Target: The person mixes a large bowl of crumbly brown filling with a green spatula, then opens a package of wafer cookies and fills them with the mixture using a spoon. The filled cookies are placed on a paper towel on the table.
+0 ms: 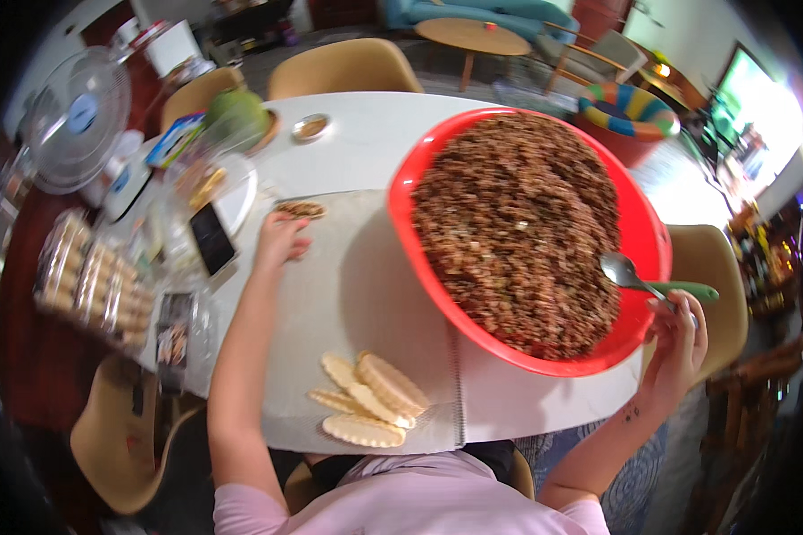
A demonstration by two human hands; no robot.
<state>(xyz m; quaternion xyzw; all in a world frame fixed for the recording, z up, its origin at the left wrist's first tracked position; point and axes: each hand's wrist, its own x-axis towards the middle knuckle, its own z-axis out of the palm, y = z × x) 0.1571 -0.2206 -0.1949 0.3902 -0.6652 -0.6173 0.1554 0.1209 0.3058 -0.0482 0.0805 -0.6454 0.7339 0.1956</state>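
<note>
My right hand (679, 334) grips a metal spoon (619, 269) by its handle. The spoon's bowl hangs over the right side of a large red plastic basin (435, 294), which is heaped with a brown, grainy chopped filling (515, 234). Close to the far left corner of a pale mat (301, 307), my left hand (284, 239) has its fingers apart beside one oval shell topped with filling (301, 210). Whether a fingertip touches that shell is unclear. Several bare oval wafer shells (368, 404) with scalloped edges lie overlapping on the mat's near part.
A green-handled utensil (689, 289) sticks out over the basin's right rim. On the left are a phone (212, 239), packaged shells in clear trays (94, 287), a white plate (244, 194) and a fan (80, 114). A small dish (310, 127) sits farther back on the white table (368, 147).
</note>
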